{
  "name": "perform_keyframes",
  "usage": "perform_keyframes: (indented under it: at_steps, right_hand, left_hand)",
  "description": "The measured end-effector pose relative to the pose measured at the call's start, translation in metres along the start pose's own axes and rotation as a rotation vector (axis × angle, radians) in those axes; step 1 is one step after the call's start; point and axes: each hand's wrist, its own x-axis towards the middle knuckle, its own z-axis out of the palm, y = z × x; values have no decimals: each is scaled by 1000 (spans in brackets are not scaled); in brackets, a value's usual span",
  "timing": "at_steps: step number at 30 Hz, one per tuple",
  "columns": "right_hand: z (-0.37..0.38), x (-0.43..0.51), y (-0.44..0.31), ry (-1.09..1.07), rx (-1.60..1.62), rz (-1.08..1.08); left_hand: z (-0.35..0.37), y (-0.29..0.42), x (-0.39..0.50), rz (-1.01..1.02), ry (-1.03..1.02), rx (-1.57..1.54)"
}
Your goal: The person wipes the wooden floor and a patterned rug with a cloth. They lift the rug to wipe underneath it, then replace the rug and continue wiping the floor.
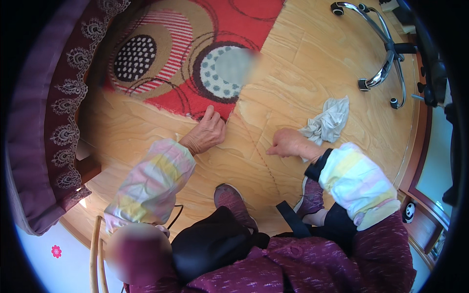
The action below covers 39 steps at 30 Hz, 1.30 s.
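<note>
My left hand [207, 132] is at the near edge of a red patterned rug [179, 99], its fingers bent over the rug's corner; whether they pinch the rug cannot be told. To the right, my right hand [287, 143] hangs over the wooden floor [256, 128] with fingers curled; a thin dark dotted line runs down the floor between the hands, and I cannot tell if the fingers hold anything. Just behind the right hand a crumpled pale cloth [328, 121] lies on the floor. Both forearms wear pastel checked sleeve covers.
A chrome swivel chair base [384, 69] on casters stands at the upper right. A purple bed skirt with lace trim [29, 146] hangs on the left. My shoes [232, 201] rest on the floor below my hands. Bent wooden poles [96, 252] stand at the lower left.
</note>
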Motion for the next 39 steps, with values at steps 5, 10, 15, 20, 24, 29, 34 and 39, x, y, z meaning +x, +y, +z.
perform_keyframes:
  at_steps: [5, 10, 15, 20, 24, 29, 34, 39]
  right_hand:
    - [33, -10, -16, 309, -91, -12]
    - [36, -8, -10, 189, -29, -14]
    - [46, -6, -5, 285, -29, -48]
    - [56, -18, -5, 416, -7, -128]
    - [58, -23, -5, 347, -17, -157]
    - [55, -16, -1, 286, -85, -155]
    - [50, -15, -2, 226, -35, -21]
    - [46, -11, 1, 138, -76, -28]
  left_hand:
    - [-1, -6, -2, 22, -97, -95]
    - [-7, -9, -6, -47, 18, -129]
    - [-4, -3, 7, 23, 57, -119]
    - [-11, -4, 12, 91, -60, -95]
    - [-19, -13, 13, 130, 90, -154]
    - [-18, -22, 10, 157, -67, -171]
    - [-13, -18, 9, -74, 97, -180]
    - [-8, -20, 15, -510, 213, -324]
